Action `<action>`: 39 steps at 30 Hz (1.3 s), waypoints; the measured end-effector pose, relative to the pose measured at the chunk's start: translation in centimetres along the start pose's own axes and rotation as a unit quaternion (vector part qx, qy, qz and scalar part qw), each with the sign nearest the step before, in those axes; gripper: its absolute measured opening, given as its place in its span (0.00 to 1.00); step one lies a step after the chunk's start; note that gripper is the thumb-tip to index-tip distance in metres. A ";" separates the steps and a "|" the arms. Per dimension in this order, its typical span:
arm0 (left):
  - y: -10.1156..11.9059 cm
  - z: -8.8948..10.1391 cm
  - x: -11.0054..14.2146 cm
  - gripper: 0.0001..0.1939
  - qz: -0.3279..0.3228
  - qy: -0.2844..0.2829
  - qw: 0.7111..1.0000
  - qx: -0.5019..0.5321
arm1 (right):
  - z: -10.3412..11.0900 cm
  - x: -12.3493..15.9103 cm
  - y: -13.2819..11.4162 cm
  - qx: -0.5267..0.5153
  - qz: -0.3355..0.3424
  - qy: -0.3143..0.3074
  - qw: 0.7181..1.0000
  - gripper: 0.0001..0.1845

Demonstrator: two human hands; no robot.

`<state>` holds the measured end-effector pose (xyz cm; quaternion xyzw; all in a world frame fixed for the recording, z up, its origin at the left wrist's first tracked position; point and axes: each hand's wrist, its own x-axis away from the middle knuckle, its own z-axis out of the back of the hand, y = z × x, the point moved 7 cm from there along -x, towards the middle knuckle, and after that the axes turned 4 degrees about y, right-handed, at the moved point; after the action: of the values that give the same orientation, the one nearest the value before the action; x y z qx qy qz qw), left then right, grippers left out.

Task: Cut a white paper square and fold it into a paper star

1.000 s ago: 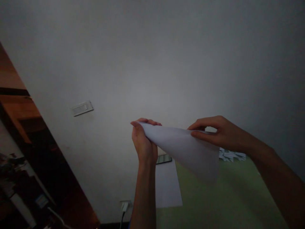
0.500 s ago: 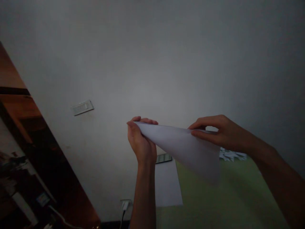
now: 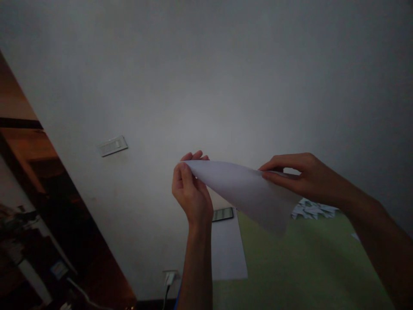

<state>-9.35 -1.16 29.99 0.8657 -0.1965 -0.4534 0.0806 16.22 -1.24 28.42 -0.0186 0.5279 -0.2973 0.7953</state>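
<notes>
A sheet of white paper (image 3: 238, 185) is held up in the air, bent over into a tapering, cone-like shape. Its narrow end is pinched between the thumb and fingers of my left hand (image 3: 192, 189). My right hand (image 3: 293, 172) grips the top edge farther right, thumb in front and fingers behind. The wider part of the sheet hangs down below my right hand. How the layers lie behind the front face is hidden.
Below is a green tabletop (image 3: 290, 267) with a white sheet (image 3: 227, 254) and a phone-like dark slab (image 3: 222, 214) on it. Several folded white paper pieces (image 3: 312, 209) lie at the back right. A wall switch (image 3: 112, 146) and a plugged socket (image 3: 170, 277) are to the left.
The paper's top edge has bowed upward and its hanging corner has shifted left and up. My left thumb and fingers have changed position at the narrow end.
</notes>
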 end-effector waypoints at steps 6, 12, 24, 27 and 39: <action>0.0 0.1 -0.1 0.13 -0.002 -0.001 1.000 0.001 | 0.2 0.1 0.1 0.006 0.003 0.009 1.000 0.13; 0.1 0.1 -0.2 0.13 -0.009 0.003 1.000 -0.005 | 0.2 0.0 0.0 0.010 -0.005 0.003 1.000 0.13; 0.5 0.2 -0.2 0.09 -0.013 0.020 1.000 -0.014 | 0.0 -0.1 0.4 0.004 -0.016 -0.015 1.000 0.15; 0.4 0.2 -0.3 0.09 -0.008 0.026 1.000 -0.008 | 0.0 -0.1 0.3 0.007 -0.017 -0.014 1.000 0.15; 1.1 0.0 -0.2 0.10 -0.031 0.029 0.999 -0.026 | 0.1 0.0 0.2 0.012 0.000 -0.021 1.000 0.15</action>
<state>-9.80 -2.09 30.48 0.8816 -0.1549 -0.4357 0.0947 16.39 -1.06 28.41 -0.0148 0.5078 -0.3030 0.8063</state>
